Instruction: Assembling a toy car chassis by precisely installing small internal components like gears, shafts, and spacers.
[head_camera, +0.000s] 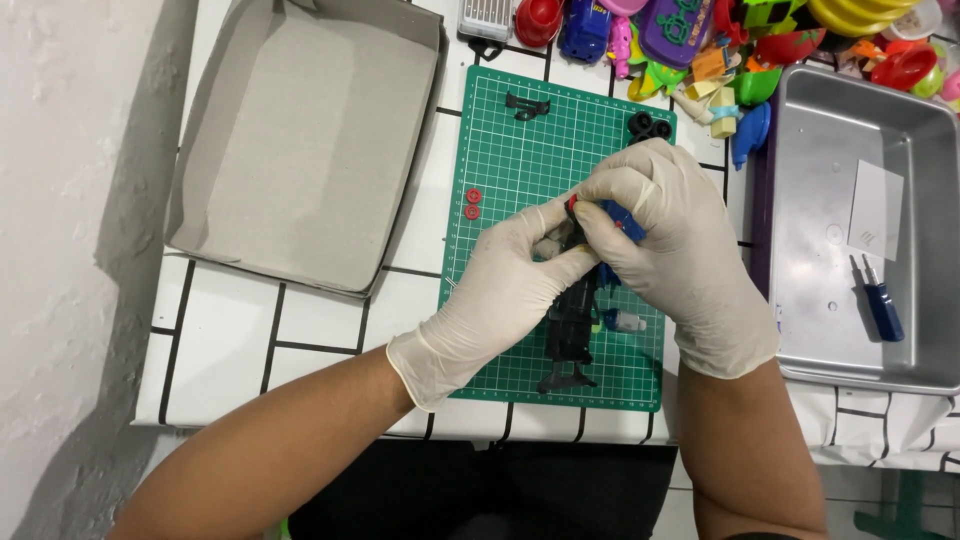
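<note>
Both my hands wear white gloves and meet over a green cutting mat (510, 170). My left hand (500, 290) and my right hand (670, 250) grip a small black toy vehicle (572, 335) with blue and red parts, held tilted above the mat. Its upper end is hidden between my fingers. Two small red wheels (472, 203) lie on the mat to the left. A black plastic piece (527, 104) and two black tyres (649, 125) lie near the mat's far edge.
A shallow grey cardboard box lid (300, 150) lies at the left. A metal tray (850, 130) at the right holds a blue screwdriver (880, 305) and a paper slip. Several colourful plastic toys (750, 40) are heaped along the far edge. The table has white tiles.
</note>
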